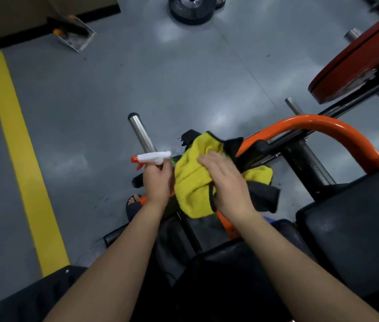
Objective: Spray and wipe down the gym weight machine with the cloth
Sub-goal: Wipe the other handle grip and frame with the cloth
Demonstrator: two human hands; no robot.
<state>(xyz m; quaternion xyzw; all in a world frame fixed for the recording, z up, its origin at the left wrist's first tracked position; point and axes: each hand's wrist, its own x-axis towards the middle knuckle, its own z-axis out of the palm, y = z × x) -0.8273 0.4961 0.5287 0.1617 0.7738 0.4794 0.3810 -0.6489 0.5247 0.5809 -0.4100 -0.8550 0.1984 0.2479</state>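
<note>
The left hand (158,181) holds a white spray bottle with an orange tip (152,158). Its fingers are curled tight round the neck. The right hand (226,182) lies flat on a soft yellow cloth (189,182). Its fingers are straight and close together, pressing the cloth onto the black and orange weight machine (323,126). The cloth is just beside the bottle, near a shiny metal peg (140,133). A big red weight plate (358,66) is far right, above the grey floor (160,77).

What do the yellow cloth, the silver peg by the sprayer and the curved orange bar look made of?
Yellow cloth: likely microfibre, fuzzy matte nap. Silver peg: bare metal, bright brushed sheen. Orange bar: probably painted steel tube, smooth glossy highlights.
</note>
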